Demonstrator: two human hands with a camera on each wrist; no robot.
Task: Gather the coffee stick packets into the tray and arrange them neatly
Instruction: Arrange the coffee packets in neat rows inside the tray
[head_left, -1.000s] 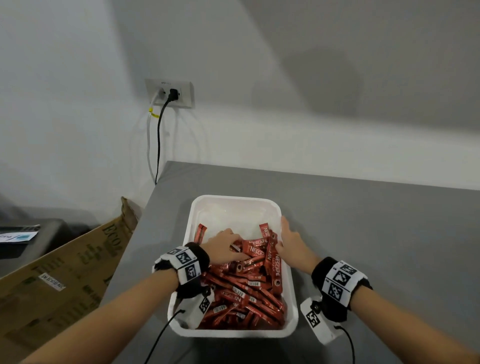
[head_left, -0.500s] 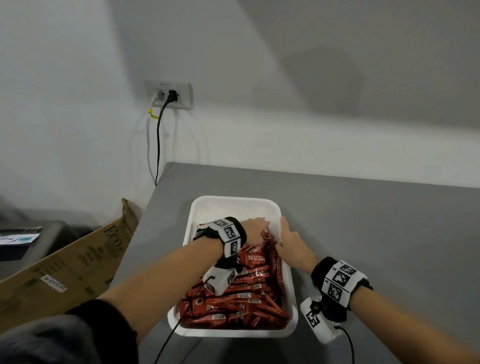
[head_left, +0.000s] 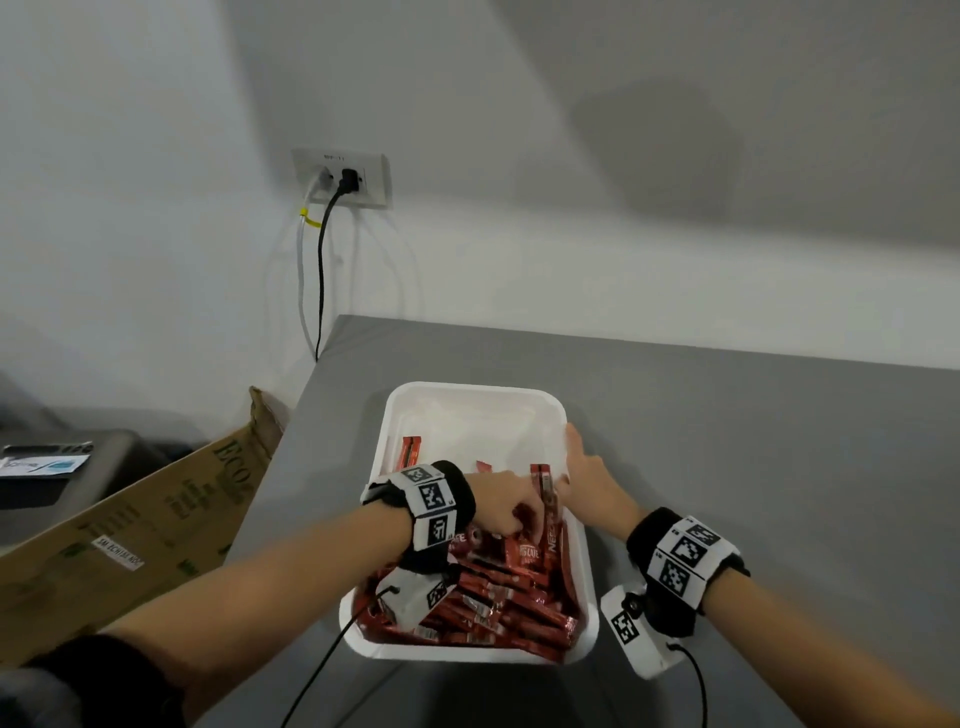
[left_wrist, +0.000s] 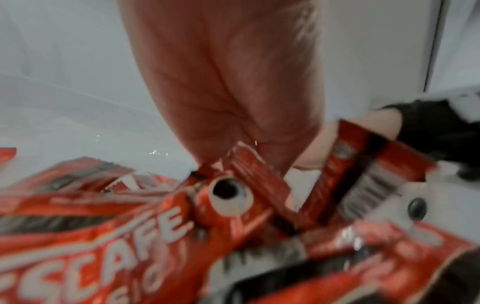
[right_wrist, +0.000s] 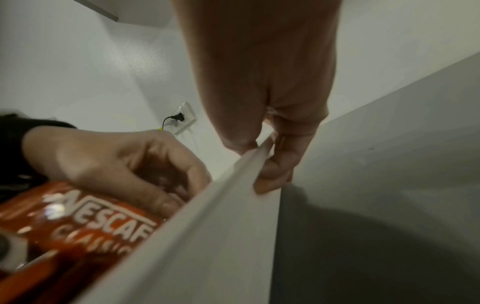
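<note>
Nearest you, the white tray (head_left: 586, 597) sat on the grey table (head_left: 753, 441), its near half heaped with red coffee stick packets (head_left: 498, 597) lying crosswise over one another. Your left hand (head_left: 501, 506) reached in over that heap from the left, fingers curled down into the packets near the tray's right wall; the right wrist view showed those fingers (right_wrist: 166, 197) bent and pinching at the packets beside the rim, though which single packet they held could not be told. Your right hand (head_left: 587, 478) gripped the tray's right rim, thumb inside and fingers (right_wrist: 275, 170) curled over the outside of the wall. A few packets stood on end against the left hand, one (head_left: 543, 486) upright between the two hands. Farther in, a lone packet (head_left: 410, 452) leaned near the left wall, and the far half of the tray showed bare white floor. To the left of the table stood a cardboard box (head_left: 156, 525). On the wall beyond, a black cable (head_left: 322, 270) ran down from a socket (head_left: 343, 176).
</note>
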